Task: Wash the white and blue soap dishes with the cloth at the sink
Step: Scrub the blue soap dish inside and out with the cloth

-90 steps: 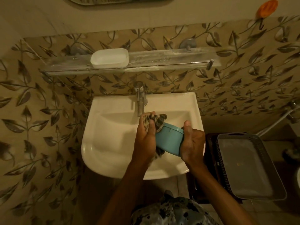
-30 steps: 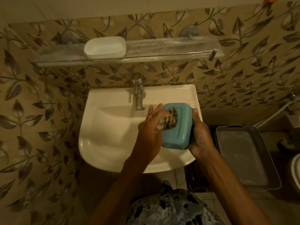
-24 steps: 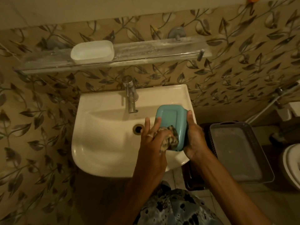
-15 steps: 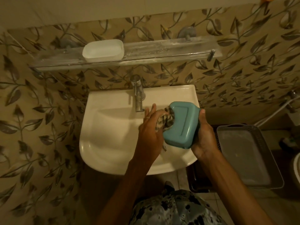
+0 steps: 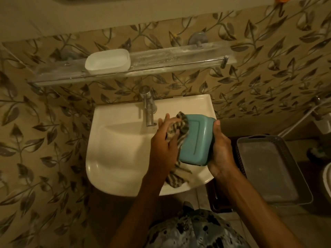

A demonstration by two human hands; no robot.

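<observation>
My right hand [image 5: 221,151] grips the blue soap dish [image 5: 196,140] by its right side, bottom facing up, over the right half of the white sink [image 5: 114,147]. My left hand [image 5: 163,144] presses the striped cloth [image 5: 179,129] against the dish's left edge; the cloth's tail hangs down under the dish onto the sink rim. The white soap dish [image 5: 107,61] stands upright on the glass shelf [image 5: 179,59] above the tap [image 5: 148,108].
A grey plastic basket tray [image 5: 268,169] sits right of the sink on a dark stand. A hose [image 5: 304,119] runs along the right wall. Leaf-patterned tiles cover the wall behind the sink.
The cloth in my left hand has rubbed up and down across the dish's bottom to its left edge. My right hand has tilted and turned the dish slightly.
</observation>
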